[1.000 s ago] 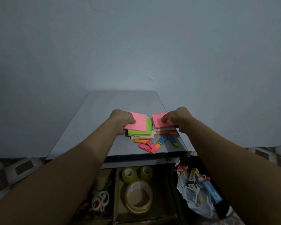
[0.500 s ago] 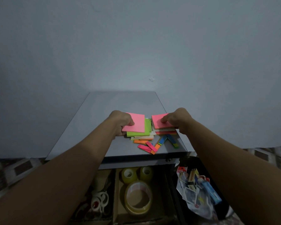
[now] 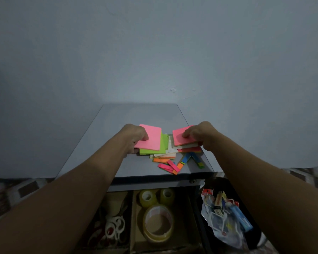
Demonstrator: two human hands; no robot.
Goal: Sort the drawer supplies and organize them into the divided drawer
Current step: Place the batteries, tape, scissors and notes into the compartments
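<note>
Leftward slides the pink pad in the left grip, a touch further off the green pad than a second ago; thumb pinches its top, fingers hidden beneath; right grip hasn't budged, fingertips curled over a second pink pad atop a mixed stack; both pads bright and square, at the desk's near right; flag strips lie nearer; below, the drawer shows tape rolls and dim scissors, partly behind a forearm.
</note>
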